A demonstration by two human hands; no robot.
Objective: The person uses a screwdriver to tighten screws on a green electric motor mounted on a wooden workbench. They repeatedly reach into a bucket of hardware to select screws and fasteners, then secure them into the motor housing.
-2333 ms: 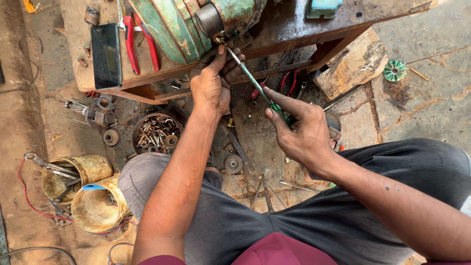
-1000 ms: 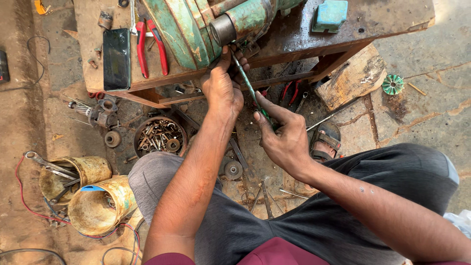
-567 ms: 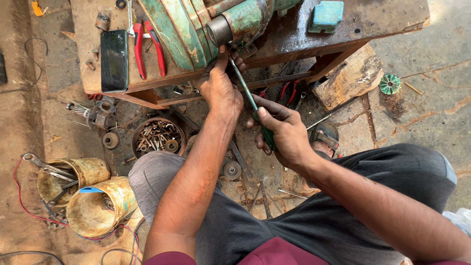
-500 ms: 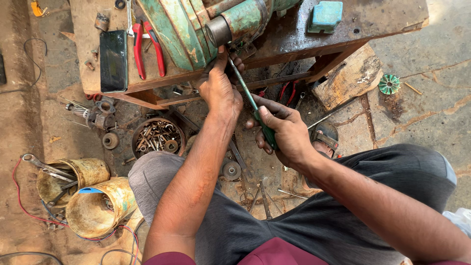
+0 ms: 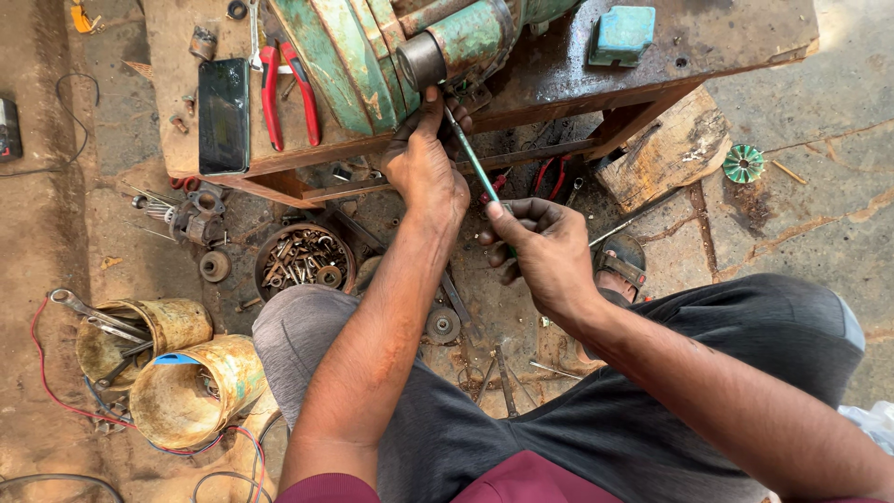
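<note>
A worn green motor [image 5: 372, 47] with a round shaft end lies on a low wooden bench [image 5: 708, 37]. My left hand [image 5: 424, 168] reaches up to the bench edge under the shaft, its fingers closed around the metal tip of a green-handled screwdriver [image 5: 470, 158]. My right hand [image 5: 545, 251] is shut on the screwdriver's handle, below and right of the left hand. The shaft of the tool slants up-left toward the motor. What the tip touches is hidden by my left fingers.
Red-handled pliers [image 5: 284, 88] and a black phone [image 5: 223, 116] lie on the bench's left part, a teal block [image 5: 622, 33] at its right. On the floor: a round tin of bolts [image 5: 303, 261], two yellow cans [image 5: 191, 391] with spanners, red wire, a green fan wheel [image 5: 743, 163].
My right hand has slid slightly up and left along the screwdriver. My left hand stays at the bench edge under the motor shaft. The view has shifted a little.
</note>
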